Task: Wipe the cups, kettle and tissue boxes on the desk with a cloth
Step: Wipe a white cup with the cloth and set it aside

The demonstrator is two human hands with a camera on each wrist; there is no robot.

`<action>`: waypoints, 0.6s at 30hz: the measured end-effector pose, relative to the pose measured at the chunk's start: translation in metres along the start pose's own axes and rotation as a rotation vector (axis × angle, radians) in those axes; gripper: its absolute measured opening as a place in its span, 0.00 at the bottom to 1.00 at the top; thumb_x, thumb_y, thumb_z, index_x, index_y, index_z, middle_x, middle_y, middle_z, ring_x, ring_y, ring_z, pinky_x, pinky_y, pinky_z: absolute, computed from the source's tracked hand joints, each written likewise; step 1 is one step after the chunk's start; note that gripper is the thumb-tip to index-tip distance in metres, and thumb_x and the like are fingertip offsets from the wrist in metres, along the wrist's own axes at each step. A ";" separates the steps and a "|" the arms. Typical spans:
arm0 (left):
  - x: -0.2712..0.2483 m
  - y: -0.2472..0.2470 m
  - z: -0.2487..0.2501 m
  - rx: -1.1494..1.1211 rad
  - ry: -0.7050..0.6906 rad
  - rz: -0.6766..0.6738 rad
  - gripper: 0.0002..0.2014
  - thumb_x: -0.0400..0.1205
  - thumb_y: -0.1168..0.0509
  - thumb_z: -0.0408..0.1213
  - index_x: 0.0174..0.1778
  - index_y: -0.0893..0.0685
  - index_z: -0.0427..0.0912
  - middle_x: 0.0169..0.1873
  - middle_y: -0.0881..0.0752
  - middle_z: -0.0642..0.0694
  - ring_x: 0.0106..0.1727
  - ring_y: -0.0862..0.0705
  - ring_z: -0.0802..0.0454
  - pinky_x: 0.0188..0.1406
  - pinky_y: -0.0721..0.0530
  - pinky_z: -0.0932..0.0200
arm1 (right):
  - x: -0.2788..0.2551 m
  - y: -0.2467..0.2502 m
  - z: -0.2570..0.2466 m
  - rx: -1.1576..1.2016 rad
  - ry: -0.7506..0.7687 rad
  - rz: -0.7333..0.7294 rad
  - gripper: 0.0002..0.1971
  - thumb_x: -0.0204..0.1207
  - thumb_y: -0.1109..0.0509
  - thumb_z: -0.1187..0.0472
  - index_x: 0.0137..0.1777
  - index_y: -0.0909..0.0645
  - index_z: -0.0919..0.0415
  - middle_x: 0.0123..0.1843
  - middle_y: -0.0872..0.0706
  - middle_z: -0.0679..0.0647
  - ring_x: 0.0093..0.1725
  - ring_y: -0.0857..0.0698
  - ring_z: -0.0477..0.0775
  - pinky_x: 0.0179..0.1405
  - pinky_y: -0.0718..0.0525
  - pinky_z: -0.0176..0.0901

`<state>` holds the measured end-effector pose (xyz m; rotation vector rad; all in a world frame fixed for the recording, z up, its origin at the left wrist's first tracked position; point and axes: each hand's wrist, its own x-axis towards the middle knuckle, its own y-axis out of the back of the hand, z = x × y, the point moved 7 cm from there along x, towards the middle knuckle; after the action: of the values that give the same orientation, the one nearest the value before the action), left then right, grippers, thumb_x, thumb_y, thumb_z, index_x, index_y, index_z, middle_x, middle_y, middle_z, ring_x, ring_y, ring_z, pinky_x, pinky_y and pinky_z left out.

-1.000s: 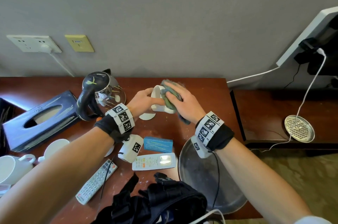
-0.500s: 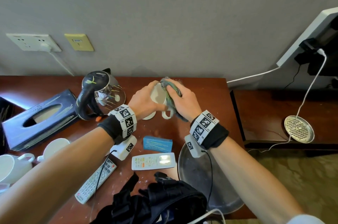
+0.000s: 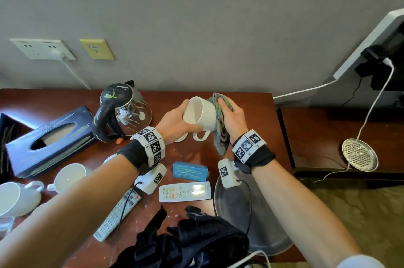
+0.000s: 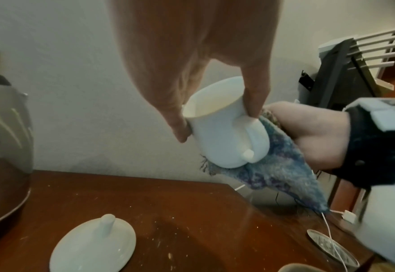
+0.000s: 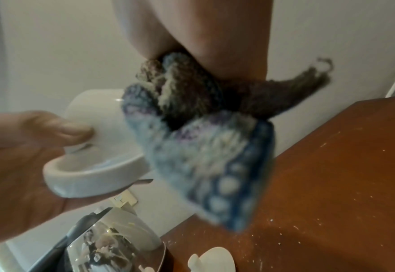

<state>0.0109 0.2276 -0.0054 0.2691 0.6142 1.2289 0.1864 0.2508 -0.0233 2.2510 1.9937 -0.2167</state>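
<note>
Dark red desk spreads under us, speckled with pale crumbs. Nearest us, below our wrists, lie a black bag, two remotes and a grey tray. Above these our left hand grips a white cup by its rim, tilted, handle down, lifted off the desk. Our right hand clasps the cloth against the cup's base. Left of our left hand stand the kettle and tissue box; two more cups sit nearer us. Just beyond our left wrist lies a white lid.
</note>
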 end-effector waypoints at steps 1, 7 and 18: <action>0.001 0.000 -0.002 -0.020 0.030 -0.019 0.47 0.65 0.22 0.56 0.80 0.33 0.54 0.64 0.15 0.49 0.64 0.16 0.47 0.66 0.18 0.41 | -0.001 -0.001 0.000 -0.017 0.007 0.006 0.09 0.85 0.34 0.54 0.59 0.15 0.44 0.59 0.11 0.47 0.60 0.12 0.47 0.67 0.16 0.53; 0.001 0.004 -0.010 -0.110 0.122 0.002 0.51 0.60 0.22 0.64 0.78 0.28 0.46 0.64 0.15 0.47 0.62 0.14 0.47 0.65 0.15 0.41 | -0.016 -0.006 -0.003 -0.257 0.140 -0.003 0.15 0.85 0.36 0.49 0.70 0.18 0.45 0.64 0.13 0.42 0.63 0.16 0.44 0.68 0.18 0.53; -0.009 0.001 0.011 0.112 -0.081 0.098 0.43 0.63 0.16 0.43 0.74 0.29 0.51 0.60 0.19 0.50 0.59 0.19 0.48 0.57 0.16 0.51 | -0.015 0.006 -0.006 -0.353 0.074 -0.092 0.13 0.85 0.36 0.51 0.64 0.15 0.49 0.59 0.11 0.46 0.60 0.14 0.49 0.67 0.18 0.57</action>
<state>0.0144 0.2204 0.0066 0.4456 0.6060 1.2726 0.1910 0.2367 -0.0142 1.9758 1.9868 0.1984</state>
